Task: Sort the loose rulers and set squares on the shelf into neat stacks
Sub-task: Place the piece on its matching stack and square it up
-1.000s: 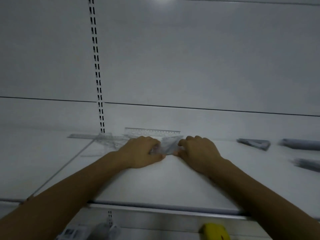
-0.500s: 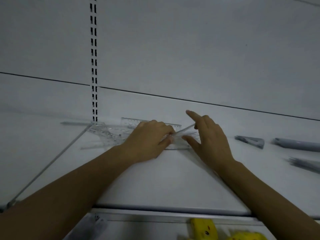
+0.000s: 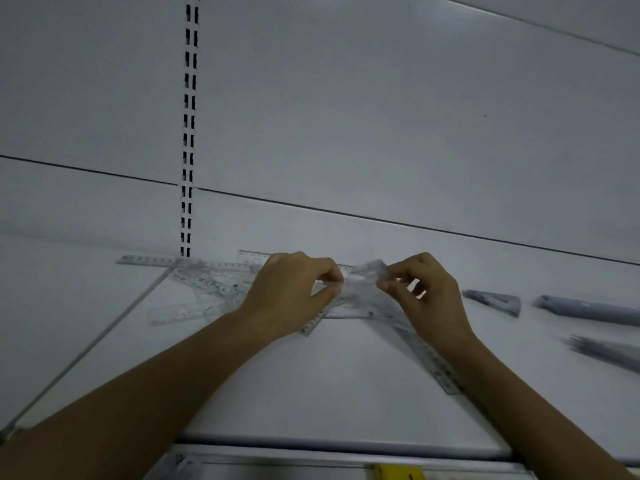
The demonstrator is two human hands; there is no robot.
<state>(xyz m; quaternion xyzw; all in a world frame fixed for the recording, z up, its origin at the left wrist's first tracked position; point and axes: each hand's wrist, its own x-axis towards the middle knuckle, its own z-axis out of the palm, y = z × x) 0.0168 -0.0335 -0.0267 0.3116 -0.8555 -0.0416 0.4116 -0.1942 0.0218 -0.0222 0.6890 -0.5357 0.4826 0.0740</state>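
While both hands work at mid-shelf, we log the job as partly done, prob. under half. L hand (image 3: pixel 294 296) pinches one end of a clear set square (image 3: pixel 367 275) btw thumb and fingers. R hand (image 3: pixel 429 292) pinches the other end, fingers curled. The piece seems raised a little off the shelf (image 3: pixel 311 382), near the back wall (image 3: pixel 381 133). Done, as far as we see: to the R, well apart from the hands, lie three grey bundles that look squared up, namely a triangular stack (image 3: pixel 498 301), a long stack (image 3: pixel 588 310) beyond it, and a blurred stack (image 3: pixel 609 351) nearer us. We can't tell their contents for sure, likely set squares & rulers. Left to do: a loose clear pile (image 3: pixel 207 289) just L of the L hand, pcs overlapping at odd angles; a back ruler (image 3: pixel 149 259) along the wall, sticking out L of the pile; a diagonal ruler (image 3: pixel 429 358) running under the R forearm toward the shelf front. None of these lines up w/ anything. We judge the held piece is being picked out for a stack; which one, can't say. It's clear plastic on white in dim light, so the count of loose pcs is uncertain.
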